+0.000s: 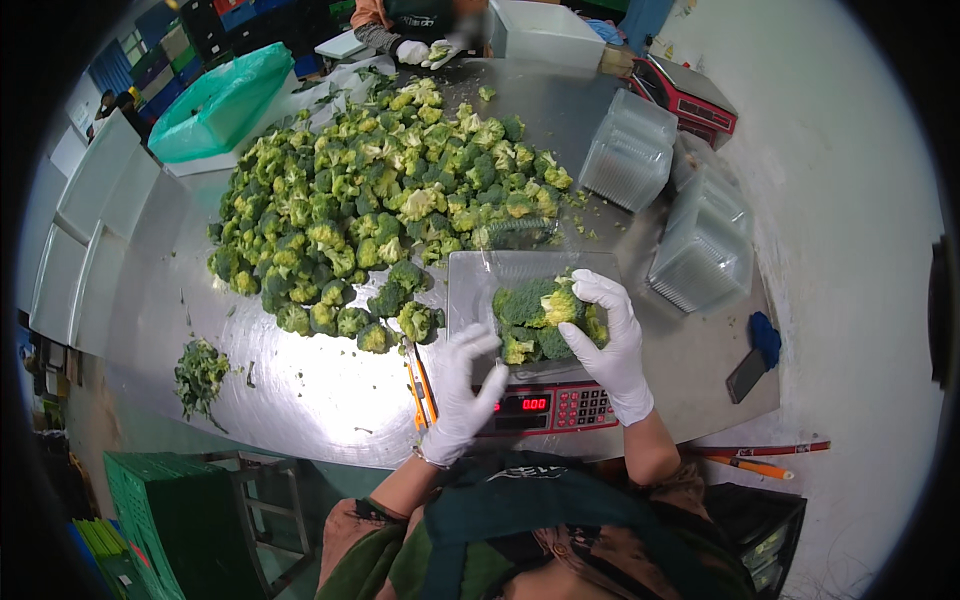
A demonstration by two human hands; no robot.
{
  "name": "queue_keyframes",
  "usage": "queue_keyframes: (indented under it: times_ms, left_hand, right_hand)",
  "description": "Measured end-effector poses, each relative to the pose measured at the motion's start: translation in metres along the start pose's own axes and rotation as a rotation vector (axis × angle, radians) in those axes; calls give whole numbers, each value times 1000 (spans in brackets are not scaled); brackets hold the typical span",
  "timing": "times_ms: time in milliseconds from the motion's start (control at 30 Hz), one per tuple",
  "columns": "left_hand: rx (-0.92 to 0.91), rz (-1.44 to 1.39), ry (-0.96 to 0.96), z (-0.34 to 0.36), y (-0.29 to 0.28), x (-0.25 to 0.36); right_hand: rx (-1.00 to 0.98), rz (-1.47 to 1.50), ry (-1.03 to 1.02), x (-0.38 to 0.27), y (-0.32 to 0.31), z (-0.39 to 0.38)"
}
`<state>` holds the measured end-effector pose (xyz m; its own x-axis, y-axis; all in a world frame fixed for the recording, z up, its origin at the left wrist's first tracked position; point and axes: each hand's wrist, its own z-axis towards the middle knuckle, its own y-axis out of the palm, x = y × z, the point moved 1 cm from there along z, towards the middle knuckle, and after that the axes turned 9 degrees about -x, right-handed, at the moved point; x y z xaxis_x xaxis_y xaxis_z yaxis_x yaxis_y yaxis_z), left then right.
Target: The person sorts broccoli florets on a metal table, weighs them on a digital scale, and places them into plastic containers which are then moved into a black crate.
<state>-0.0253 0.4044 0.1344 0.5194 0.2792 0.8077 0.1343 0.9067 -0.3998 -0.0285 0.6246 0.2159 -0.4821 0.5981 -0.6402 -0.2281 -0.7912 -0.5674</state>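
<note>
My left hand (467, 390) in a white glove is open beside a clear plastic container (520, 358) of broccoli, its fingers apart. My right hand (610, 350), also gloved, curls its fingers around a broccoli piece (562, 308) at the container's right side. The container rests on a red scale (582, 405) with a metal plate, its clear lid raised at the back. An orange-handled cutter (416, 392) lies left of the scale. A large broccoli pile (340, 190) covers the table's middle.
Steel table (170, 280) holds broccoli trimmings (200, 375), stacked clear containers (700, 240), a second scale (690, 95), a phone (745, 375) and blue cloth (764, 337). A co-worker's gloved hands (425, 53) are at the far edge. Green crates (170, 520) stand lower left, a white box (540, 30) behind.
</note>
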Motion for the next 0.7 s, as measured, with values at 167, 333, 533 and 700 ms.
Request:
queue_keyframes:
  times_ms: [167, 333, 533, 700]
  left_hand:
    - [260, -307, -314, 1, -32, -22]
    - [86, 82, -19, 11, -38, -2]
    - [-281, 362, 50, 23, -16, 5]
    - [-257, 325, 71, 24, -8, 4]
  right_hand:
    - [-41, -18, -54, 1, 0, -9]
    - [-46, -10, -22, 0, 6, -13]
    - [-16, 0, 1, 0, 5, -14]
    - [-52, -39, 1, -4, 5, -15]
